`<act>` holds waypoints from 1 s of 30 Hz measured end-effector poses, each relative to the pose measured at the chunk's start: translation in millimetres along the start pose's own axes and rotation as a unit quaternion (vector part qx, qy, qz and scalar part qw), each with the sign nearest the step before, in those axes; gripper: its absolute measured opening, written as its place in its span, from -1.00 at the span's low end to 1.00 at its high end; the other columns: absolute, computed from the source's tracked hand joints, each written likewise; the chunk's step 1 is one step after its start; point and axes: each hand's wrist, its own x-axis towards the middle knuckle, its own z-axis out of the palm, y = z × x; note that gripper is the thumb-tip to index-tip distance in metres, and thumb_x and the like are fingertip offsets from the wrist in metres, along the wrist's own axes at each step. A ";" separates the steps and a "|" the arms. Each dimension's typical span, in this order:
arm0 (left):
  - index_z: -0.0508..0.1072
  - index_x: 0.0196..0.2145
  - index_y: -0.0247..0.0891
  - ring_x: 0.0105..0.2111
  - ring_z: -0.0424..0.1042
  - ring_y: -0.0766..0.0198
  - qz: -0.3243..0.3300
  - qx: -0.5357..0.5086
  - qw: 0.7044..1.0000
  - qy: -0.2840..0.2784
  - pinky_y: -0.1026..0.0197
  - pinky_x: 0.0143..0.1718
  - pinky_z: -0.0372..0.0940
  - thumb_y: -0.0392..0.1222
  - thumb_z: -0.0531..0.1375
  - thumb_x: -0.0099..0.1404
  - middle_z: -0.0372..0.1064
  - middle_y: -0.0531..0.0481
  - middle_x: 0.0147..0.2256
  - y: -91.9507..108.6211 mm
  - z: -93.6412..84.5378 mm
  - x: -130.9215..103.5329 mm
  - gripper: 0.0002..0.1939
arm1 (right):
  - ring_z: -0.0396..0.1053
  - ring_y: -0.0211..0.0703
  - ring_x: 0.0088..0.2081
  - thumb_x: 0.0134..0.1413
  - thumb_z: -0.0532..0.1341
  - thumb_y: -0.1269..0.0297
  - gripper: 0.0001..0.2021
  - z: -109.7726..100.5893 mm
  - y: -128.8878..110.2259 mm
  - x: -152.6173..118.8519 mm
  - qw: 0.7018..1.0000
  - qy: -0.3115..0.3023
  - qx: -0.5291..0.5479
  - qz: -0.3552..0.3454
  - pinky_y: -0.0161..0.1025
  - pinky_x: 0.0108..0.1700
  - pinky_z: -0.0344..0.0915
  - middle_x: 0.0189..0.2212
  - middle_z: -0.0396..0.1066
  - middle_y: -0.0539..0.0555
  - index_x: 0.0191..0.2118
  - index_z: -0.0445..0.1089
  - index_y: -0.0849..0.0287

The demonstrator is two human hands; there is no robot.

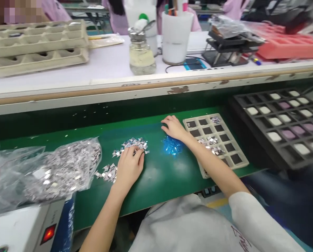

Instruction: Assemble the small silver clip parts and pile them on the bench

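My left hand [130, 163] rests on a pile of small silver pieces [135, 142] on the green mat [156, 175]. Its fingers are bent down together at the pile, and what they hold, if anything, is too small to name. A second group of silver pieces [109, 173] lies to its left. My right hand [174, 127] is just above a heap of blue film bits [172, 145], with its fingers apart and nothing visible in them. Beside that arm lies a beige compartment tray [240, 154], with silver pieces in some of its cells.
Plastic bags of silver pieces [72, 164] lie at left, above a white device [19, 227] with a red light. A black tray [266, 122] of white and purple pieces stands right. The raised shelf [101, 78] holds a glass jar [142, 56] and white cup [176, 38].
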 end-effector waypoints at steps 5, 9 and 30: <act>0.53 0.17 -0.19 0.23 0.37 -0.23 0.099 -0.006 0.995 -0.025 -0.26 0.19 0.31 -0.19 0.05 0.56 0.44 -0.32 0.19 9.8 13.3 11.1 -0.64 | 0.31 0.15 0.11 0.42 0.21 0.27 -0.73 8.0 -8.7 0.8 0.999 0.009 -0.014 0.052 0.08 0.25 0.23 0.04 0.45 0.26 0.10 0.54 0.22; 0.54 0.15 -0.13 0.20 0.43 -0.21 0.115 -0.033 0.993 -0.008 -0.29 0.21 0.33 -0.20 0.07 0.53 0.51 -0.28 0.13 5.2 22.2 7.5 -0.64 | 0.25 0.20 0.13 0.42 0.18 0.30 -0.76 15.9 -19.8 -6.7 0.995 0.045 -0.006 0.085 0.09 0.19 0.25 0.07 0.43 0.28 0.06 0.52 0.23; 0.55 0.13 -0.12 0.26 0.41 -0.14 0.114 -0.157 0.981 0.010 -0.25 0.31 0.30 -0.24 0.18 0.50 0.49 -0.21 0.18 16.0 16.6 8.2 -0.70 | 0.44 0.15 0.14 0.49 0.11 0.21 -0.68 -92.1 9.9 -81.0 0.985 0.124 0.122 0.012 0.11 0.27 0.30 0.08 0.54 0.17 0.18 0.51 0.11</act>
